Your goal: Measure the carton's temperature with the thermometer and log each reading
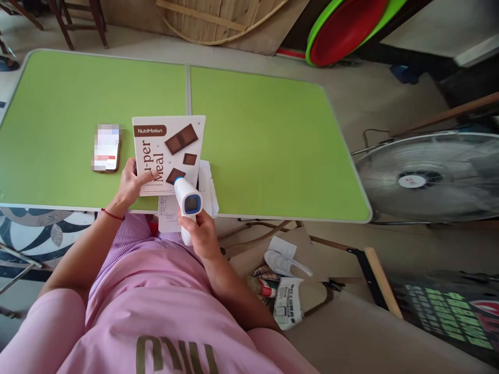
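My left hand (pixel 134 182) grips the lower left of a white box (pixel 171 140) printed with chocolate pieces and the word NutriMotion, its thumb across the front. The box is held up over the near edge of the green table. My right hand (pixel 200 234) is wrapped round the handle of a white and blue infrared thermometer (pixel 187 200). The thermometer's nose is close to the lower right of the box front; whether they touch I cannot tell. Behind and below the box, papers with writing (pixel 210 195) overhang the table edge.
A phone (pixel 106 148) lies on the green table (pixel 265 145), left of the box. To the right stands a large fan (pixel 413 181). Below the table's right half are a folding chair frame (pixel 382 280) and a pale slipper-shaped item (pixel 286 259). Green and red basins (pixel 346 31) lean at the back.
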Action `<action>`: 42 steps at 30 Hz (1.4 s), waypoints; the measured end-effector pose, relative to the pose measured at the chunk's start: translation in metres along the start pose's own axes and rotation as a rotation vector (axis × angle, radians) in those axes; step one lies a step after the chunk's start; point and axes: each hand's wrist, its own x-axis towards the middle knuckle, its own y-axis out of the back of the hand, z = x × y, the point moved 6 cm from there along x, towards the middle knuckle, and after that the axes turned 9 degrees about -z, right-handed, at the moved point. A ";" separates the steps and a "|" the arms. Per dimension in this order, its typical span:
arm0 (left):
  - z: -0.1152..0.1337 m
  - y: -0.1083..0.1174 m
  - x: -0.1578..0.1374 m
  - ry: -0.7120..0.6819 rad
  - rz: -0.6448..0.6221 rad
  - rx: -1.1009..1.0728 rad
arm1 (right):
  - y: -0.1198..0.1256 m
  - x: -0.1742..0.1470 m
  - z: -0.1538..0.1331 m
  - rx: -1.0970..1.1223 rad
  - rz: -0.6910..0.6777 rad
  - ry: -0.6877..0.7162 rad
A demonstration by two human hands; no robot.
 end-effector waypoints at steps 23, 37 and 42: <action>0.021 -0.017 -0.013 -0.084 -0.252 0.097 | -0.015 0.011 0.012 0.049 0.079 -0.025; 0.023 -0.017 -0.014 -0.055 -0.203 0.093 | -0.027 0.013 0.010 0.191 0.063 -0.085; 0.025 -0.017 -0.013 -0.069 -0.174 0.120 | -0.032 0.013 0.003 0.208 0.043 -0.079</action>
